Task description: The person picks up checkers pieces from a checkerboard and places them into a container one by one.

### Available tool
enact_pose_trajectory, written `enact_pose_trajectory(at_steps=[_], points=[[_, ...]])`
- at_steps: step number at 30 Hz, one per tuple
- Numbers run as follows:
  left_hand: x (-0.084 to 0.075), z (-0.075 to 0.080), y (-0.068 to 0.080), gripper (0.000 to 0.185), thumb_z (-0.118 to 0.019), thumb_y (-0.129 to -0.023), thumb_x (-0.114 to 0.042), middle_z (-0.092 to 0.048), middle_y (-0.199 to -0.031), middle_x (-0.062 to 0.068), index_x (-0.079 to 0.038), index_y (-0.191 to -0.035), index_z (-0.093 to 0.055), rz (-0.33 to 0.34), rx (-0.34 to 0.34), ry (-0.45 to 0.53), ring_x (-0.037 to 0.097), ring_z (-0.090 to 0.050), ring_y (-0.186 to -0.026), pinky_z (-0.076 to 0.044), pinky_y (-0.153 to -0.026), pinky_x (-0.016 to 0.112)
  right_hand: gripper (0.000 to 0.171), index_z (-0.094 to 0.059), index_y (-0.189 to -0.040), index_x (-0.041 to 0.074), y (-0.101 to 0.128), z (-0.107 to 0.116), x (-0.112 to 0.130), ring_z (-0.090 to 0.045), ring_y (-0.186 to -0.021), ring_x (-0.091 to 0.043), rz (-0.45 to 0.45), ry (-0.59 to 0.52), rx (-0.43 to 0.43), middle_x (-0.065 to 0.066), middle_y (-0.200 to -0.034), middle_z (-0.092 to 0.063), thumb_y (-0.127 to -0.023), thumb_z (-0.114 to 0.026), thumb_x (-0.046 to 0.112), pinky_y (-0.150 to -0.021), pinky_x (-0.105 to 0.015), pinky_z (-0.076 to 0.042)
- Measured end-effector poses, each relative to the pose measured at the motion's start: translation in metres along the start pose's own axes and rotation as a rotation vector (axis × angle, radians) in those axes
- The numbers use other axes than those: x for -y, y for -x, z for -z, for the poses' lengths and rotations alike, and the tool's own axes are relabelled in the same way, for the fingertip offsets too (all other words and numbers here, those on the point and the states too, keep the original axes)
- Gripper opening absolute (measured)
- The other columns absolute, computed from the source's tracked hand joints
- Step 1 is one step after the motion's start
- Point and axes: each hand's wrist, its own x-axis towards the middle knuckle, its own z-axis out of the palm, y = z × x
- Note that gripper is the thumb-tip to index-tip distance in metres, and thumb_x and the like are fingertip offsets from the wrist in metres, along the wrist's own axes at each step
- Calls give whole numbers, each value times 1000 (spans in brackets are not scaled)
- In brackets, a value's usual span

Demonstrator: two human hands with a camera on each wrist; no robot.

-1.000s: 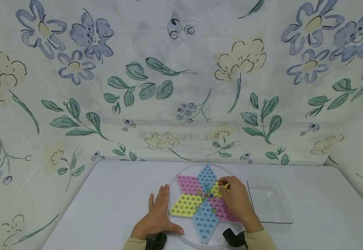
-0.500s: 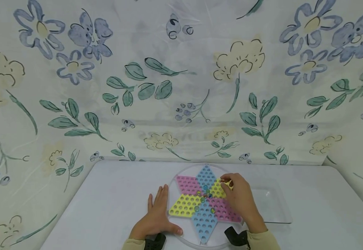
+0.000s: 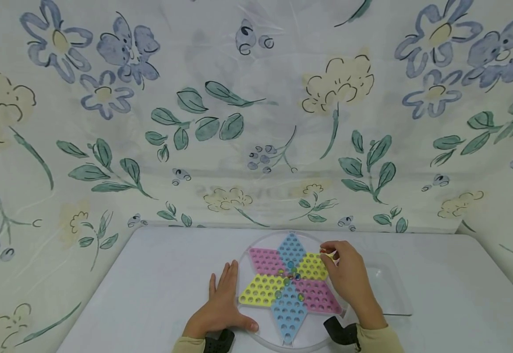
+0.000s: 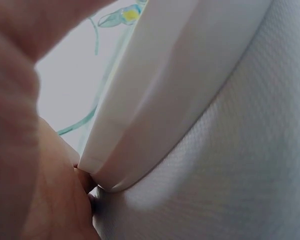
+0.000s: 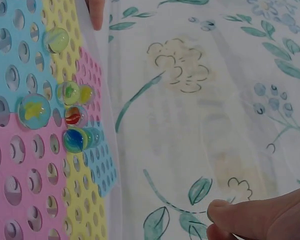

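A round Chinese checkers board (image 3: 256, 264) with a pink, yellow and blue star lies on the white table. Glass marbles (image 3: 300, 297) sit in holes around its middle; in the right wrist view one marble (image 5: 34, 111) has a yellow swirl and another marble (image 5: 75, 116) a red one. My left hand (image 3: 223, 301) rests at the board's left rim, fingers straight and thumb spread along the near edge. Above the right yellow point, my right hand (image 3: 349, 269) pinches a small reddish marble (image 3: 323, 251) between thumb and fingertips. That marble is hidden in the right wrist view.
A clear shallow tray (image 3: 393, 289) lies right of the board, partly behind my right forearm. A flower-printed cloth (image 3: 256, 147) hangs behind the table and at both sides. Dark wrist devices (image 3: 342, 332) sit at both cuffs.
My right hand has moved right, from the inner part of the yellow point to its outer edge, still pinching the reddish marble. My left hand stays at the board's rim.
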Motion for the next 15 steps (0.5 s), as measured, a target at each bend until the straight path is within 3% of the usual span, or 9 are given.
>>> enact_pose_trajectory(at_steps=[7, 15], points=[[-2, 0, 1, 150, -95, -60, -49, 1, -165, 28, 7, -157, 4, 4, -2, -2, 42, 9, -152, 17, -113, 64, 19, -70, -113, -1, -1, 7, -1, -55, -87, -21, -57, 10, 5, -11, -105, -67, -95, -68, 4, -72, -35, -49], [-1, 0, -1, 151, -94, -59, -54, 0, -165, 28, 8, -157, 3, 14, -4, -31, 42, 9, -152, 16, -113, 64, 19, -69, -113, -2, 1, 15, -6, -55, -86, -21, -58, 39, -11, -12, -103, -66, -94, -68, 3, -70, -34, -48]])
